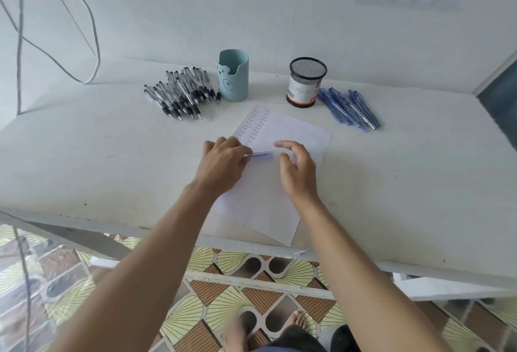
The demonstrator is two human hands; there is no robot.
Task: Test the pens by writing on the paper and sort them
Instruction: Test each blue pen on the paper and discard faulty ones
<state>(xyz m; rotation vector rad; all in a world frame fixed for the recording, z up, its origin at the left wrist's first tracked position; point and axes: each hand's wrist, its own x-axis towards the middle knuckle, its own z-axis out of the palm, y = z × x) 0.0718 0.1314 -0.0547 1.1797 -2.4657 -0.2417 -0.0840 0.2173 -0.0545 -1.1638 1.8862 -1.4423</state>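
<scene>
**Left hand holds a blue pen over the paper, right hand open beside it**

A white table [391, 183] fills most of the view, set against a pale wall with grey cables [95, 29] hanging at the left. Below the table's near edge is a patterned floor [212, 304].

A sheet of paper [296, 130] lies at an angle in the middle of the table, its near corner reaching the table's front edge. Two columns of small handwritten marks run down its far left part.

Both forearms reach in from below. The left hand [223, 164] rests at the paper's left edge, with its fingers curled round one end of a blue pen [261, 154]. The pen sticks out to the right, lying low over the paper, and it is blurred. The right hand [298, 172] hovers over the paper just right of the pen's free end. Its fingers are loosely spread, it holds nothing, and it does not touch the pen.

At the back left a pile of black pens [179, 91] with clear barrels lies on the table, just beside a light blue cup [233, 80] with a bear face. Further right stands a black mesh cup [306, 83] with a label round its base. A smaller pile of blue pens [349, 108] lies against its right side.
</scene>
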